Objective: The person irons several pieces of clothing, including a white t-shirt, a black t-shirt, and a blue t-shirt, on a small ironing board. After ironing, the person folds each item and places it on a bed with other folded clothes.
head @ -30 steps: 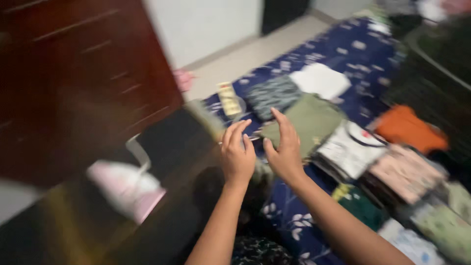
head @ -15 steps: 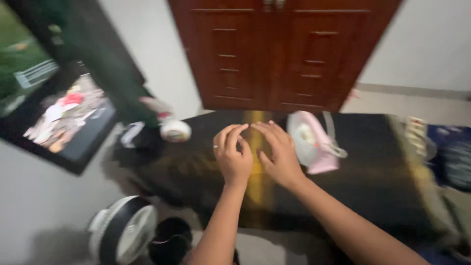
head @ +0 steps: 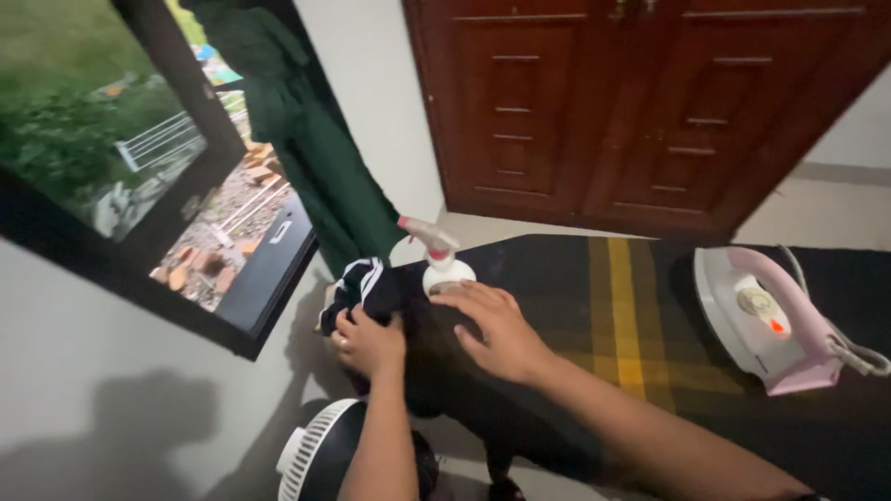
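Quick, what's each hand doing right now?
Left hand: closed, gripping the dark garment.
Right hand: open, flat on the dark cloth.

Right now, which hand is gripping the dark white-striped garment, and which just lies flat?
The left hand grips the bunched dark white-striped garment at the cloth's left end. The right hand lies flat, fingers spread, beside the white spray bottle.

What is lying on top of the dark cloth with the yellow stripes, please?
On the dark cloth stand a pink iron and a white spray bottle. The right hand presses flat on it, and the left hand grips a dark garment. What lies under the hands is hidden.
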